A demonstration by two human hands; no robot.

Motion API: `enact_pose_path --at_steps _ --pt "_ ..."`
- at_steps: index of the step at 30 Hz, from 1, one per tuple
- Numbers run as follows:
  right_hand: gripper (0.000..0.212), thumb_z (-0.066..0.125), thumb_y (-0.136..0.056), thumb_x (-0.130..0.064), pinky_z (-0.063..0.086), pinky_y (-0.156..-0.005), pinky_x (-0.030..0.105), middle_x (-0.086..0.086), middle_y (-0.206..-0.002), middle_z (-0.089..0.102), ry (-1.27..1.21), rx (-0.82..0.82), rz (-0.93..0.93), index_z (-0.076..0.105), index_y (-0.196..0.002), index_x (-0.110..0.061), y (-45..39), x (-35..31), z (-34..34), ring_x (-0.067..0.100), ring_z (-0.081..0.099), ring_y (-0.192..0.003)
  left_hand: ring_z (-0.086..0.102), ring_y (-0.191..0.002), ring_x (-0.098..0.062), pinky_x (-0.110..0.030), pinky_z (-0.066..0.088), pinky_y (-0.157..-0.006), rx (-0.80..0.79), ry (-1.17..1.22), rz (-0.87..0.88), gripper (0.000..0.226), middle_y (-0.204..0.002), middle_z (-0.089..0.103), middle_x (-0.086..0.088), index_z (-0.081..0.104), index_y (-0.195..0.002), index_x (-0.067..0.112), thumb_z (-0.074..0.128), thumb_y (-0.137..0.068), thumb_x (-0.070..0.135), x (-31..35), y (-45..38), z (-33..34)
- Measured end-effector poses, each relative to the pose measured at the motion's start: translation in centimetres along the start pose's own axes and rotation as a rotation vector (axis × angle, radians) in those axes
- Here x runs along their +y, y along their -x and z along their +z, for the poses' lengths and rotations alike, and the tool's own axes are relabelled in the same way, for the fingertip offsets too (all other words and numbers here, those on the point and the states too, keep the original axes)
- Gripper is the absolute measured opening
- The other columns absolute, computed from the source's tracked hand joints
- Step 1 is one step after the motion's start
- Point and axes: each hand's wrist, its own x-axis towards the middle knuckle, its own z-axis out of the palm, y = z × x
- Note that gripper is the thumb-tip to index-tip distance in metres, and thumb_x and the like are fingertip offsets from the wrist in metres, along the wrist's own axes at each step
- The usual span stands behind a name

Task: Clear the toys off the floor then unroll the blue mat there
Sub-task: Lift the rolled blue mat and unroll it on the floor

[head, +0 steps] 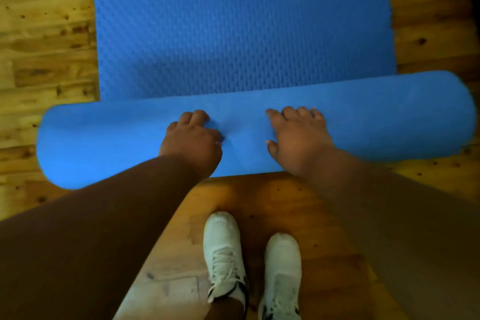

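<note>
The blue mat (241,23) lies partly unrolled on the wooden floor, its flat textured part stretching away from me to the top of the view. The rest forms a thick roll (376,119) lying crosswise just in front of my feet. My left hand (192,140) presses on the top of the roll left of its middle, fingers curled onto it. To its right, my right hand (296,135) lies flat on the roll with fingers spread. No toys are in view.
Wooden floor (44,41) shows on both sides of the mat and under me. My two white sneakers (226,249) stand close behind the roll.
</note>
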Motion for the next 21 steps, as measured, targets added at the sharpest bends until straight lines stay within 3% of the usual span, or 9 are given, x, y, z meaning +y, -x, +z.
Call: enact_pose_path --at_steps 2,6,8,10,12,14,16,18,21 --pt "0.065 0.046 -0.089 -0.044 0.029 -0.102 0.047 0.010 -0.134 0.050 0.051 -0.056 -0.005 0.029 -0.146 -0.017 1.5 -0.4 1.0 0.033 0.041 -0.123 0.037 -0.133 -0.031 -0.041 0.033 -0.103 -0.028 0.023 0.011 0.035 -0.151 0.034 -0.008 0.065 -0.117 0.028 0.051 -0.090 0.046 0.6 1.5 1.6" --pt "0.041 0.048 -0.088 -0.040 0.033 -0.097 0.043 0.011 -0.135 0.045 0.081 -0.024 -0.071 0.057 -0.121 -0.018 5.1 -1.0 2.8 0.031 0.036 -0.126 0.045 -0.127 -0.041 -0.045 0.039 -0.099 -0.014 0.044 -0.056 0.059 -0.162 0.006 -0.017 0.036 -0.142 0.020 0.050 -0.092 0.047 1.4 4.2 4.1" --pt "0.041 0.049 -0.088 -0.040 0.027 -0.104 0.047 0.012 -0.155 0.026 0.095 -0.064 -0.109 0.056 -0.123 -0.019 6.9 -1.4 3.6 0.031 0.021 -0.142 0.048 -0.125 -0.042 -0.047 0.040 -0.098 -0.042 0.019 -0.098 0.070 -0.160 0.015 -0.017 0.022 -0.150 0.022 0.051 -0.091 0.045 1.8 5.4 4.8" --pt "0.044 0.051 -0.089 -0.035 0.020 -0.108 0.050 0.013 -0.159 0.017 0.139 -0.133 -0.126 0.048 -0.130 -0.020 8.8 -1.8 4.6 0.031 0.013 -0.146 0.051 -0.122 -0.038 -0.046 0.040 -0.096 -0.067 -0.045 -0.122 0.071 -0.147 0.041 -0.014 0.021 -0.150 0.023 0.053 -0.090 0.041 2.4 6.9 5.7" --pt "0.047 0.052 -0.086 -0.025 0.025 -0.104 0.049 0.014 -0.147 0.037 0.176 -0.125 -0.137 0.042 -0.132 -0.018 10.6 -2.3 5.1 0.032 0.032 -0.135 0.055 -0.114 -0.034 -0.043 0.041 -0.091 -0.065 -0.121 -0.126 0.052 -0.128 0.057 -0.008 0.041 -0.137 0.024 0.055 -0.088 0.034 2.8 9.0 6.3" --pt "0.053 0.052 -0.082 -0.016 0.032 -0.094 0.046 0.009 -0.122 0.057 0.193 -0.114 -0.124 0.034 -0.132 -0.014 12.1 -2.8 5.7 0.030 0.052 -0.112 0.055 -0.108 -0.031 -0.041 0.038 -0.086 -0.054 -0.186 -0.084 0.030 -0.113 0.064 -0.004 0.057 -0.115 0.026 0.055 -0.086 0.032 3.3 11.2 7.5" --pt "0.066 0.053 -0.084 -0.017 0.037 -0.085 0.044 0.008 -0.115 0.061 0.138 -0.162 -0.109 0.021 -0.141 -0.012 13.4 -3.1 6.9 0.030 0.058 -0.102 0.052 -0.107 -0.030 -0.041 0.036 -0.084 -0.082 -0.215 -0.009 0.024 -0.107 0.065 -0.002 0.061 -0.108 0.026 0.053 -0.087 0.032 3.8 13.4 9.1" --pt "0.076 0.054 -0.090 -0.024 0.043 -0.086 0.044 0.009 -0.123 0.057 0.000 -0.305 -0.034 0.008 -0.150 -0.020 14.3 -2.8 8.1 0.032 0.057 -0.108 0.053 -0.108 -0.031 -0.041 0.039 -0.083 -0.146 -0.132 0.007 0.024 -0.111 0.064 -0.006 0.054 -0.113 0.022 0.049 -0.090 0.028 4.0 14.9 11.1" --pt "0.047 0.046 -0.098 -0.031 0.045 -0.097 0.044 0.011 -0.130 0.056 -0.065 -0.459 -0.010 0.036 -0.142 -0.019 16.3 -2.2 10.6 0.032 0.053 -0.117 0.059 -0.105 -0.034 -0.041 0.042 -0.074 -0.215 0.057 -0.064 0.023 -0.120 0.061 -0.010 0.041 -0.118 0.021 0.044 -0.096 0.025 4.2 16.5 14.4"
